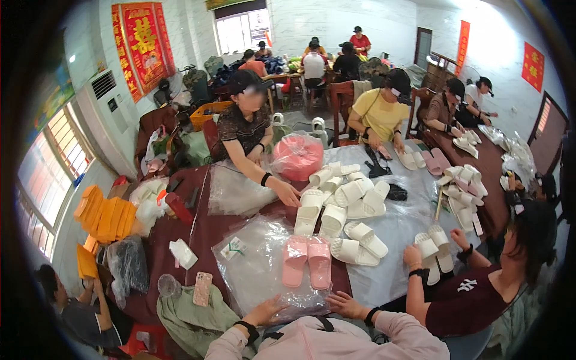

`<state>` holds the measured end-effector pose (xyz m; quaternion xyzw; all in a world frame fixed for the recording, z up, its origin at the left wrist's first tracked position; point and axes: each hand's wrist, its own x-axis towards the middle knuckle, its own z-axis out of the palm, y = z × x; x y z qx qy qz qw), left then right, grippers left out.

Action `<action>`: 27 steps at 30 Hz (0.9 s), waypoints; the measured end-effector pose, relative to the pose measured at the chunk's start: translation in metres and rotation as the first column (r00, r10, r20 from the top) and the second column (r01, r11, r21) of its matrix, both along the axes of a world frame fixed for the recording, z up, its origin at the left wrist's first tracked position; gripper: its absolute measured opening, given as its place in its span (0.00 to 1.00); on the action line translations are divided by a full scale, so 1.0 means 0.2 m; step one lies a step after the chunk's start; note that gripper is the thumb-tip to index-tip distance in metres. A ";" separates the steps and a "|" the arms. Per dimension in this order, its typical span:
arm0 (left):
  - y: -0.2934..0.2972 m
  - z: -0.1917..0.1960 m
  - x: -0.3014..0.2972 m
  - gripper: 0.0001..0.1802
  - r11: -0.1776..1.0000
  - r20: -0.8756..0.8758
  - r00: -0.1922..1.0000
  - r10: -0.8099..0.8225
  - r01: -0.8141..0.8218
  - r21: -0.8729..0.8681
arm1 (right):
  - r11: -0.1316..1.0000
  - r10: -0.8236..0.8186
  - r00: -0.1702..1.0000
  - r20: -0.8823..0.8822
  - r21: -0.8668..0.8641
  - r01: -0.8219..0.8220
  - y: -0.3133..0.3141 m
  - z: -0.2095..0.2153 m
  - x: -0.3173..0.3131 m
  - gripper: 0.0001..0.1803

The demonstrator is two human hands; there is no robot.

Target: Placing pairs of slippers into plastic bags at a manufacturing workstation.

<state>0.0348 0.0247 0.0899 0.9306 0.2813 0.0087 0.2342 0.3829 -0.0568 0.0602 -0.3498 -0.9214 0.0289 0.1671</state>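
Note:
A pair of pink slippers (306, 262) lies side by side at the table's near edge, toes toward me. Clear plastic bags (254, 269) are spread flat beneath and left of it; glossy film shows around the pair, but I cannot tell whether it is inside a bag. My left hand (268, 309) rests with fingers stretched on the film's near left edge. On the other side, my right hand (348, 305) reaches its extended fingers to the film near the right slipper's heel. White slippers (333, 220) are heaped just beyond the pink pair.
Across the table, a person's hand (288, 193) touches a white slipper beside a red bagged roll (298, 156). Close on my right, another person's hands (413, 255) flank a white pair. A phone (203, 289) lies on green cloth (195, 319) at left.

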 end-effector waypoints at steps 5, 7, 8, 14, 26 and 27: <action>0.07 0.06 -0.05 0.44 0.988 0.005 0.990 -0.144 0.144 -0.059 | 0.954 -0.076 0.997 -0.019 -0.291 0.067 0.05 0.01 -0.04 0.16; 0.10 0.03 -0.07 0.42 0.984 0.003 0.987 -0.158 0.158 -0.085 | 0.920 -0.203 0.948 -0.243 -0.379 0.100 0.06 0.04 -0.08 0.14; 0.12 0.01 -0.08 0.42 0.981 0.002 0.985 -0.175 0.175 -0.088 | 0.917 -0.220 0.944 -0.245 -0.382 0.115 0.07 0.02 -0.09 0.14; 0.18 -0.16 -0.10 0.28 0.981 -0.029 0.982 -0.185 0.183 -0.059 | 0.743 -0.513 0.801 -0.308 -0.626 0.235 0.10 -0.01 -0.12 0.10; 0.15 -0.22 0.09 0.13 0.730 0.061 0.799 0.599 -0.513 -0.452 | 0.599 -0.772 0.442 -0.457 -0.755 0.267 0.13 -0.08 -0.13 0.12; 0.15 -0.26 0.07 0.13 0.718 0.136 0.770 0.623 -0.494 -0.490 | 0.661 -0.718 0.519 -0.465 -0.689 0.297 0.14 -0.06 -0.12 0.11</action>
